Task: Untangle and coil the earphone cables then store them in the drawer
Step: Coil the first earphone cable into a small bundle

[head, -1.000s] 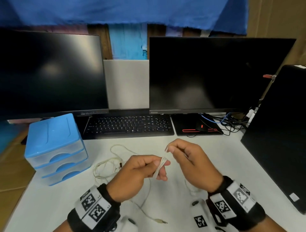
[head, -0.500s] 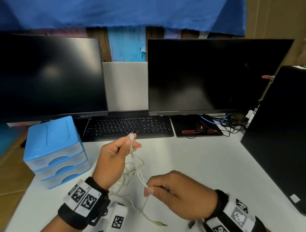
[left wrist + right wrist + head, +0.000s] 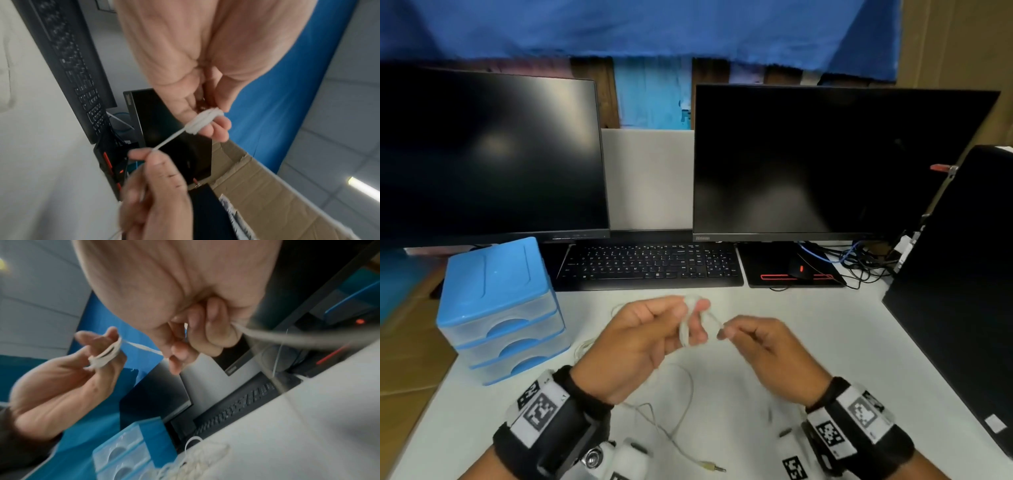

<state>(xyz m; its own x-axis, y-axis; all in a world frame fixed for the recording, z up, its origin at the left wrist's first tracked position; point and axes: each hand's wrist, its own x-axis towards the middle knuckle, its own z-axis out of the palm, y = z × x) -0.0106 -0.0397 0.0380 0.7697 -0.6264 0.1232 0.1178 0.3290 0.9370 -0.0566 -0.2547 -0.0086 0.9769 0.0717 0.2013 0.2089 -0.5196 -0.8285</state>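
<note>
A: What sits right at the grip?

B: The left hand (image 3: 633, 346) has several turns of thin white earphone cable (image 3: 202, 121) wound round its fingers (image 3: 216, 128), thumb pressing the bundle. The right hand (image 3: 767, 356) pinches the same cable between thumb and forefinger, just beside the left grip, and a short taut run of cable joins the two. Both hands are raised above the white tabletop (image 3: 808, 325).

A: So both are grasping?

B: Yes, each grip is closed on the cable; neither is released.

A: And below the grip?

B: Slack cable trails from the hands down onto the tabletop and ends in a small metal jack plug (image 3: 714, 466) nearer the person than the grip. More loose white cable lies in a tangle (image 3: 197, 457) on the tabletop to the left of the grip.

A: Further out on that side?

B: A small blue plastic drawer unit with three translucent drawers (image 3: 500, 311) stands beyond the tangle, all three drawers pushed in.

A: Beyond the grip?

B: A black keyboard (image 3: 650, 265), and to its right a black mouse pad with red trim (image 3: 791, 274) carrying a black mouse. Behind those stand two dark monitors, left (image 3: 489, 157) and right (image 3: 835, 161).
</note>
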